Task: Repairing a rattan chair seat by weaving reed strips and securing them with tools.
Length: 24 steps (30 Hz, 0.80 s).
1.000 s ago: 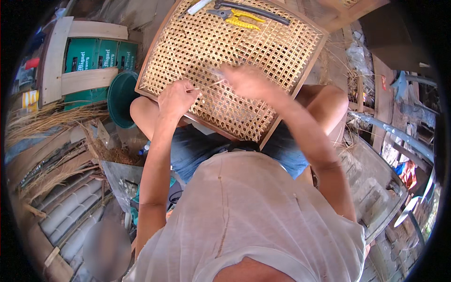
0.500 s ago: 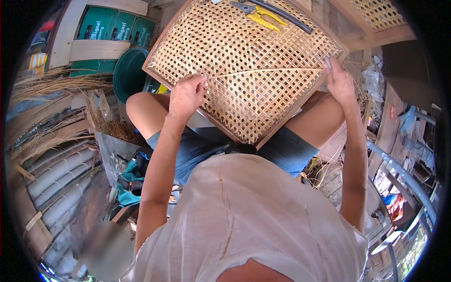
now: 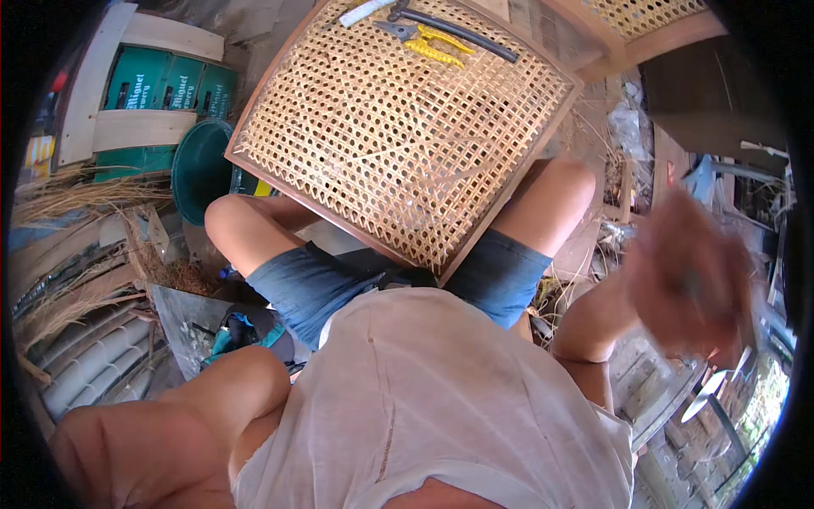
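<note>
- Both hands: raised from the weave, where a strand ran between them half a second ago, and now apart from it.
- Left hand [image 3: 119,458]: low at the picture's left rim, close to the camera; grip cut off, so whether spread or pinching cannot be told.
- Right hand [image 3: 695,271]: lifted wide to the right, heavily blurred; state of grip and any strand in it cannot be told.
- Wood-framed cane panel [image 3: 339,127]: across the person's legs, near corner pointing at the pale shirt [image 3: 458,382].
- Yellow-handled cutters [image 3: 437,44]: on the panel, far end.
- Dark long-handled tool [image 3: 466,36]: just beside the cutters.
- Green bucket [image 3: 191,174]: left of the panel.
- Green crates [image 3: 161,81]: beyond the bucket, behind pale boards [image 3: 144,130].
</note>
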{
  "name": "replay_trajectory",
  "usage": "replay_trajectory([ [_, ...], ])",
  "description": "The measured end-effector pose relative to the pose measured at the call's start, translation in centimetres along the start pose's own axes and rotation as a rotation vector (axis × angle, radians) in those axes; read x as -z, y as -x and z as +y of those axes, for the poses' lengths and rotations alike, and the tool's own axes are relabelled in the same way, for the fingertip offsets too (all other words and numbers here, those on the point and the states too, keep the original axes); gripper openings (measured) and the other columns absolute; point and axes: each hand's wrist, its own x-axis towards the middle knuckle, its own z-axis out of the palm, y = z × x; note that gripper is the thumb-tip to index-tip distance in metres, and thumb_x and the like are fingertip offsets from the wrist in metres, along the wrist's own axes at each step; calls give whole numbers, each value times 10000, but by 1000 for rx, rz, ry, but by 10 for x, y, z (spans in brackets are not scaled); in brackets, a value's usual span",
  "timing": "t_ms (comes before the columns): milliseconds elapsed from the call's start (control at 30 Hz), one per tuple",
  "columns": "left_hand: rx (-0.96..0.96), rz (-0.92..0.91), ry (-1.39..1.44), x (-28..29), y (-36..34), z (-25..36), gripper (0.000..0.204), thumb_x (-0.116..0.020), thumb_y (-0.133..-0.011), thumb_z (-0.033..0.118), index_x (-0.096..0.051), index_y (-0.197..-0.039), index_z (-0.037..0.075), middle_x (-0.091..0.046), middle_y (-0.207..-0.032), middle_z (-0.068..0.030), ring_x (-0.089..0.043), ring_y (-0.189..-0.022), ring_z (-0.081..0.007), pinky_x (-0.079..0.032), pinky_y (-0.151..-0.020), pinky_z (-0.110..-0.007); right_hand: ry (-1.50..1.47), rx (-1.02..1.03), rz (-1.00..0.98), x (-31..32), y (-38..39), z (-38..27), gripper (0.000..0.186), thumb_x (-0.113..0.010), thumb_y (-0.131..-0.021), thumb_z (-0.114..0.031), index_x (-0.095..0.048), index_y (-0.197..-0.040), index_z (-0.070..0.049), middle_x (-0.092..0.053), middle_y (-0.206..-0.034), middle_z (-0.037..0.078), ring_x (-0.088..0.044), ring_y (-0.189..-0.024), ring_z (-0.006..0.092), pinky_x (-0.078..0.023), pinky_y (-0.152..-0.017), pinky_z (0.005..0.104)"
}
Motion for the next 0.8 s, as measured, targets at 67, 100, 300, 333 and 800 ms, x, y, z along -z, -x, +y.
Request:
replay_trajectory([
  [67,7,28,20,1,8,-5,322,-810,-859,292,-741,-1169,234,-688,-1053,96,-624,-997,-11,-503,-876,-229,-697,95,143,-12,-21,-59,315,-789,-797,-525,-614,-774,-264,-434,-632,-102,-374,-492,52,-290,-508,247],
  [100,6,60,-7,-9,9,-15,308,-804,-865,283,-741,-1160,222,-689,-1043,86,-627,-983,-22,-504,-863,-231,-650,90,-41,-30,-41,-81,331,-707,-867,-529,-568,-742,-256,-408,-645,-72,-344,-477,96,-316,-530,284],
  [300,3,129,14,-23,12,-56,227,-765,-897,230,-741,-1107,147,-698,-982,25,-647,-902,-84,-510,-788,-242,-217,186,53,-73,-35,-92,329,-708,-912,-452,-500,-891,-197,-422,-753,-45,-415,-513,84,-388,-529,257],
  [333,3,125,9,-24,11,-67,215,-758,-902,221,-741,-1098,134,-699,-972,15,-650,-888,-94,-511,-776,-244,-135,210,88,-83,-31,-90,335,-709,-921,-436,-487,-921,-186,-425,-775,-40,-430,-521,81,-402,-528,252],
  [800,55,255,-315,-46,46,-112,124,-685,-954,68,-735,-1013,-30,-717,-882,-120,-696,-757,-224,-529,-639,-270,14,-210,155,-23,59,-72,356,-585,-870,-452,-511,-819,-108,-496,-781,66,-505,-654,210,-460,-691,410],
])
